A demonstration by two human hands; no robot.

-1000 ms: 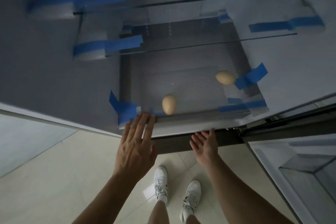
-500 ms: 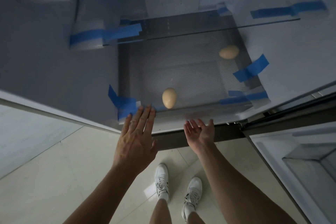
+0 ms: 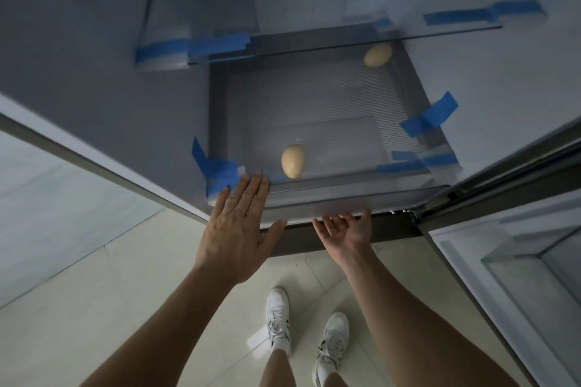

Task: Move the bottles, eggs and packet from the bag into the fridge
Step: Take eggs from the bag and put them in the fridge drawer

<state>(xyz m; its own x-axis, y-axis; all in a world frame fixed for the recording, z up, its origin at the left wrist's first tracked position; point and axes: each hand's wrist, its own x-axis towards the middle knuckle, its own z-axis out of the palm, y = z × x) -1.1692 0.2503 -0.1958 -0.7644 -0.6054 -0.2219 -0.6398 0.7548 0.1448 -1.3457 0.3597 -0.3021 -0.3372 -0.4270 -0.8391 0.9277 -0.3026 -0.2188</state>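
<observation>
Two beige eggs lie in the fridge's bottom drawer (image 3: 317, 195): one egg (image 3: 293, 161) near the front edge, the other egg (image 3: 378, 55) at the back right under a glass shelf. My left hand (image 3: 240, 223) has its fingers straight, tips at the drawer's front left corner. My right hand (image 3: 345, 229) is palm up below the drawer's front edge, fingers relaxed and empty. No bag, bottles or packet are in view.
Blue tape strips (image 3: 430, 118) hold the drawer and glass shelves (image 3: 345, 41) to the fridge walls. The open fridge door (image 3: 509, 280) stands at the right. My white shoes (image 3: 278, 320) stand on pale floor tiles below.
The far egg has rolled from the drawer's middle right to its back right corner. Both hands stayed at the drawer's front edge.
</observation>
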